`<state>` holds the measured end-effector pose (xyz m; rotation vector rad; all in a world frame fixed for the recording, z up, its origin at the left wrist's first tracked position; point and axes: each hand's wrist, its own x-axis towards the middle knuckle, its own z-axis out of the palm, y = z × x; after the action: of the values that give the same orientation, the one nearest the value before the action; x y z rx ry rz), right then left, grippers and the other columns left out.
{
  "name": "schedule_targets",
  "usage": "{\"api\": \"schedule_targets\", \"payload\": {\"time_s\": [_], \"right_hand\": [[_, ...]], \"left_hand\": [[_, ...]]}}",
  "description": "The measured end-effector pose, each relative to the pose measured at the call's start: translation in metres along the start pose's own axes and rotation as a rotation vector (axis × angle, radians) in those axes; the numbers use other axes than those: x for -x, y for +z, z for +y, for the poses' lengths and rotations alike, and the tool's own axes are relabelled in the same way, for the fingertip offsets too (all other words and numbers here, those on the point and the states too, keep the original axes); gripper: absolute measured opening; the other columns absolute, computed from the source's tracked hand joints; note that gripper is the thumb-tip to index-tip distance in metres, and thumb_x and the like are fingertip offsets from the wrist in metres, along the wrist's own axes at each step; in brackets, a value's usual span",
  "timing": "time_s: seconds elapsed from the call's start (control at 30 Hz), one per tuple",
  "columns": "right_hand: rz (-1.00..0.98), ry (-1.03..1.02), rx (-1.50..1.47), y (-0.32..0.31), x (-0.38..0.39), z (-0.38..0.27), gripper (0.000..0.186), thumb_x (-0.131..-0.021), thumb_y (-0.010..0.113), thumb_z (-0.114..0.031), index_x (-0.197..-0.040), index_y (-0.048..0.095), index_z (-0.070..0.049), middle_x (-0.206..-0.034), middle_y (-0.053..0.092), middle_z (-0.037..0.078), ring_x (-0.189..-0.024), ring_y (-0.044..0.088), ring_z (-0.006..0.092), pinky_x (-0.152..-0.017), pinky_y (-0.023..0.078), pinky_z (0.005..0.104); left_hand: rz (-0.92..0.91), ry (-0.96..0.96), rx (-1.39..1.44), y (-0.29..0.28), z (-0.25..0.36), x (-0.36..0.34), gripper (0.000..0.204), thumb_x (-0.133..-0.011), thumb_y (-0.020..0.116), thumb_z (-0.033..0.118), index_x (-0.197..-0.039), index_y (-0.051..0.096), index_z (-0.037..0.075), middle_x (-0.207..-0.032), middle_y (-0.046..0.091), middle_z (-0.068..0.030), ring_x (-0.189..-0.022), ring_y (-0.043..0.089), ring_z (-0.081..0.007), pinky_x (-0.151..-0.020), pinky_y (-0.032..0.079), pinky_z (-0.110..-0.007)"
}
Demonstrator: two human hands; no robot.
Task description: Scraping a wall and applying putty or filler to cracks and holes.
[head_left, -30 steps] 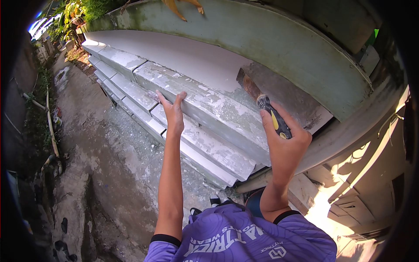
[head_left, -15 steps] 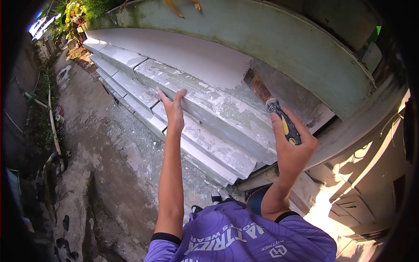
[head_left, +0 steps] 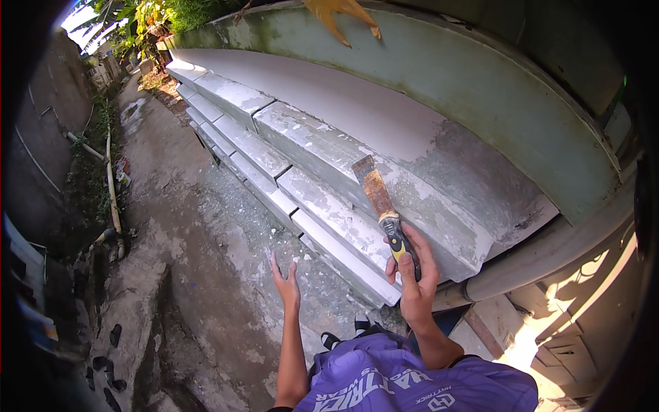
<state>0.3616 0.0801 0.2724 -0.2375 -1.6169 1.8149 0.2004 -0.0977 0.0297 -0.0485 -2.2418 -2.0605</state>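
My right hand grips a scraper by its black and yellow handle. Its rusty flat blade points up and away, over the stepped ledge with patchy white and grey paint. Whether the blade touches the ledge I cannot tell. My left hand is empty, thumb and fingers apart, left of the ledge's lowest step and above the concrete ground. Behind the top step rises a wall, white on its left part and bare grey toward the right.
A curved green-grey rim overhangs the wall, with plants at its far left end. Pale flakes lie on the ground beside the steps. Pipes run along the left side. A round pipe passes at the lower right.
My left hand has left the ledge and drawn back toward me. My right hand has brought the scraper down and left, off the wall. The view has shifted a little.
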Motion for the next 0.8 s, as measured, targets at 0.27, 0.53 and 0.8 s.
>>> {"api": "schedule_targets", "payload": {"time_s": [0.27, 0.53, 0.8], "right_hand": [[-0.362, 0.538, -0.408, 0.042, 0.002, 0.060, 0.052, -0.099, 0.054, -0.019, -0.142, 0.037, 0.006, -0.118, 0.060, 0.016, -0.089, 0.056, 0.0168, -0.081, 0.045, 0.0299], [-0.512, 0.716, -0.365, 0.095, 0.019, 0.125, 0.043, -0.094, 0.059, -0.016, -0.130, 0.048, 0.005, -0.087, 0.061, 0.005, -0.070, 0.052, 0.0092, -0.064, 0.041, 0.0232], [-0.477, 0.720, -0.160, 0.135, 0.002, 0.165, 0.053, -0.086, 0.075, -0.012, -0.131, 0.050, -0.002, -0.094, 0.063, -0.001, -0.073, 0.049, 0.0009, -0.059, 0.037, 0.0192]], "left_hand": [[0.098, -0.281, 0.031, -0.146, -0.106, 0.128, 0.059, -0.088, 0.061, 0.003, -0.143, 0.040, -0.004, -0.153, 0.036, -0.0194, -0.142, 0.033, -0.0284, -0.118, 0.022, -0.039], [0.301, -0.245, -0.193, -0.248, -0.145, 0.134, 0.059, -0.090, 0.056, 0.001, -0.145, 0.040, 0.004, -0.157, 0.033, -0.0055, -0.136, 0.040, -0.0238, -0.092, 0.051, -0.035], [0.298, -0.108, -0.383, -0.213, -0.058, -0.003, 0.060, -0.088, 0.065, 0.004, -0.144, 0.043, 0.003, -0.153, 0.037, -0.0171, -0.141, 0.034, -0.0292, -0.115, 0.025, -0.039]]}}
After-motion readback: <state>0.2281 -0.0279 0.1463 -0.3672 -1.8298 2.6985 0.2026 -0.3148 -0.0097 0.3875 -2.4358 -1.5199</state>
